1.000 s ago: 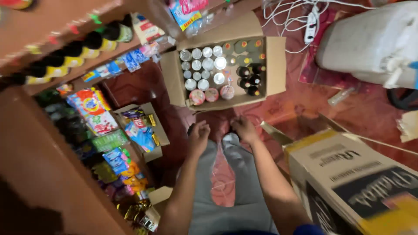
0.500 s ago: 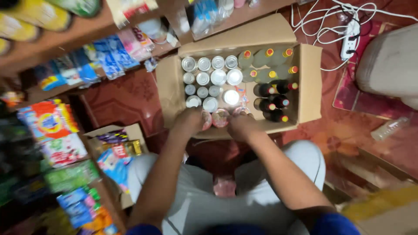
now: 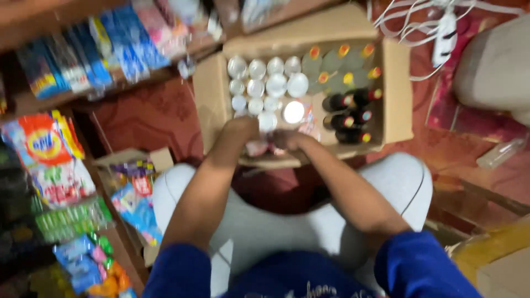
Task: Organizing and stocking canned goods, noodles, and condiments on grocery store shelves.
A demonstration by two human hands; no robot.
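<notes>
Both hands reach into the near edge of an open cardboard box [image 3: 395,83] on the red floor. The left hand [image 3: 240,128] and right hand [image 3: 287,140] meet at a small pinkish jar [image 3: 258,148]; blur hides whether the fingers clasp it. The box holds white-lidded jars [image 3: 265,85] beside dark bottles [image 3: 348,110] with red and yellow caps.

Warm indoor light, heavy motion blur

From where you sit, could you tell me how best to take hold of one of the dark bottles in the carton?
Probably by the neck, coming from straight above. The dark bottles stand packed together in the cardboard carton, so only their red-and-yellow capped tops are free; neighbouring bottles and the carton wall block their sides.
</notes>
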